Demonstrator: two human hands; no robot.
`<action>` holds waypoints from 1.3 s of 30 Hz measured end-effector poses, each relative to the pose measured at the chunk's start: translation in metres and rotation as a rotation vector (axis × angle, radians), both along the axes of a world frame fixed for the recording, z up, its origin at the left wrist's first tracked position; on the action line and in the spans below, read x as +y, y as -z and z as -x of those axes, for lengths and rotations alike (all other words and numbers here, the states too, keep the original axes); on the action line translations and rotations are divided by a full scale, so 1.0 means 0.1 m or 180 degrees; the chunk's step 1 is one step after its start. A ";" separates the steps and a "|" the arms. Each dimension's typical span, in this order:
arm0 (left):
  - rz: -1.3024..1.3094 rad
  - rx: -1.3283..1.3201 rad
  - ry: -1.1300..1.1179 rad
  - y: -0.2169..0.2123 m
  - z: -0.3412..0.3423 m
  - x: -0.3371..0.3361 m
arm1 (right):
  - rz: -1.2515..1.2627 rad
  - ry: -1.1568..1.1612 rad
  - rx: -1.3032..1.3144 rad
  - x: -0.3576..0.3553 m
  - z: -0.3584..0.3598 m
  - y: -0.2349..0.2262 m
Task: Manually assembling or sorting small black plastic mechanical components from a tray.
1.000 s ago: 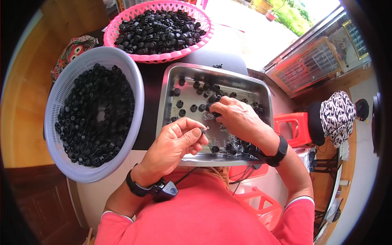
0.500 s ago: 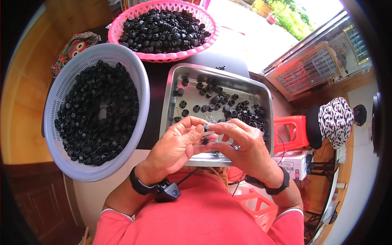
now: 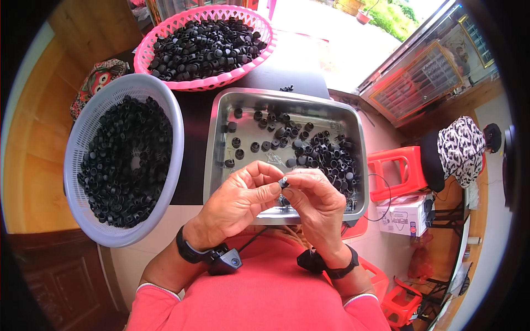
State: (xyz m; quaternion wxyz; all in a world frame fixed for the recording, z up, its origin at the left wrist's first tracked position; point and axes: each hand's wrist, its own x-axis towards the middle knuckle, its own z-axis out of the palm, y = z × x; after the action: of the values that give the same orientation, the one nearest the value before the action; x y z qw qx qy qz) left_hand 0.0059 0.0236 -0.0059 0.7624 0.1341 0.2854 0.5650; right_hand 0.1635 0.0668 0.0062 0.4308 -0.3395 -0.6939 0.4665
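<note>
Close together over the near side of a metal tray, my two hands meet at a small black plastic part with a pale tip. My left hand pinches it between thumb and forefinger. From the other side, the thumb and fingers of my right hand close on the same part. Inside the tray lie many loose black plastic caps, thickest at the right, with small clear or silvery pieces among them. My hands hide part of the tray's near side.
Left of the tray leans a grey-blue basket full of black parts. A pink basket of black caps stands behind. Red stools, a white carton and a patterned hat are at the right. Black cables hang near my right arm.
My right hand has drawn in toward the left, its fingers now closed on the small part with my left. A dark piece beneath my fingers no longer shows. The view has shifted slightly.
</note>
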 end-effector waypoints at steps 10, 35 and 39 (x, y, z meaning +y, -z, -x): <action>-0.0112 0.1015 0.0005 -0.11 -0.02 0.02 | 0.0769 -0.0165 0.0893 -0.03 -0.19 -0.01; -0.0609 0.2445 -0.0394 -0.17 -0.11 -0.04 | 0.1709 -0.0543 0.1373 -0.02 -0.19 -0.04; -0.0362 0.1977 -0.0407 -0.21 -0.08 -0.06 | 0.1664 -0.0486 0.1289 0.00 -0.16 -0.04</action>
State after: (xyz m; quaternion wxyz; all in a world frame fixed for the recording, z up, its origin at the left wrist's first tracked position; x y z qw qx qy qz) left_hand 0.0139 0.0172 0.0154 0.5931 0.3243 0.4804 0.5589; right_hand 0.1792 0.0666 0.0105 0.4221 -0.2860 -0.4746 0.7175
